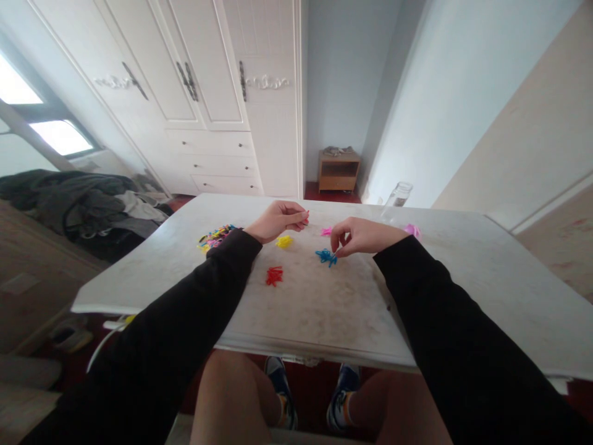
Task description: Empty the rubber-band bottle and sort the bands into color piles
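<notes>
Five clip piles (274,275), two hands (361,236)

Your white table (486,290) carries a mixed-colour pile (215,237), then yellow (284,241), red (274,275), blue (327,256) and pink (326,232) heaps; glass jar (398,194) at far edge.

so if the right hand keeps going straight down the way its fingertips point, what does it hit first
Most likely the blue pile: the right hand pinches its fingertips just above the pile's right edge. Depth is hard to judge, so it might meet the table beside it.
</notes>
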{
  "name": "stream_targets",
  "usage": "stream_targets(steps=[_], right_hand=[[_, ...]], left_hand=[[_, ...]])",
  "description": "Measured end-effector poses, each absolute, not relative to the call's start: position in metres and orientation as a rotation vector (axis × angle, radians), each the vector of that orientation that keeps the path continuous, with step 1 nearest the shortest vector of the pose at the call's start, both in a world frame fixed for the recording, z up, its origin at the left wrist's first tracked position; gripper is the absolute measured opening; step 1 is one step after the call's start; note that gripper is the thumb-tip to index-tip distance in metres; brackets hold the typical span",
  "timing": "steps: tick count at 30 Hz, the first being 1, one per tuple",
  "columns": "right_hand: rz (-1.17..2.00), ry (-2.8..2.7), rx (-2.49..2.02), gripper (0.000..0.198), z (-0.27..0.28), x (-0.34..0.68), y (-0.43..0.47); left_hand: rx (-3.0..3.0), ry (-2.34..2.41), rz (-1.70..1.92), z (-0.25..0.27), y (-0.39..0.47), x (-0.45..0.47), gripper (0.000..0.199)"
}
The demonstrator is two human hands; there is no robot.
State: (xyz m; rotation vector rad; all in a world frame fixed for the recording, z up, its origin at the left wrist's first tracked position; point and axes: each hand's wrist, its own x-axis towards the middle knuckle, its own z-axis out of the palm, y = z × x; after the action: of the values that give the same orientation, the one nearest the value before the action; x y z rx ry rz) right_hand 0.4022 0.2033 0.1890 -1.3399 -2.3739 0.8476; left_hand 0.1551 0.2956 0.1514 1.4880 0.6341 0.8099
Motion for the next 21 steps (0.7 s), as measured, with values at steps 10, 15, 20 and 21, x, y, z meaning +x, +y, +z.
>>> stream_targets(steps=[10, 15, 20, 21], right_hand=[[0.561, -2.267, -1.399, 0.018, 0.184, 0.399, 0.208], [0.383, -2.186, -1.331, 0.010, 0.182, 0.388, 0.206], [0.427, -2.055, -1.170, 0.017, 0.178, 0.371, 0.203], [0.442, -2.045, -1.135, 0.021, 0.177, 0.367, 0.203]], left_hand=[[1.508, 0.625, 0.781, 0.152, 0.295, 0.154, 0.050], [1.538, 0.618, 0.734, 0.151, 0.294, 0.154, 0.050], [1.579, 0.623, 0.700, 0.148, 0.296, 0.153, 0.046], [1.587, 0.622, 0.690, 0.148, 0.296, 0.153, 0.045]])
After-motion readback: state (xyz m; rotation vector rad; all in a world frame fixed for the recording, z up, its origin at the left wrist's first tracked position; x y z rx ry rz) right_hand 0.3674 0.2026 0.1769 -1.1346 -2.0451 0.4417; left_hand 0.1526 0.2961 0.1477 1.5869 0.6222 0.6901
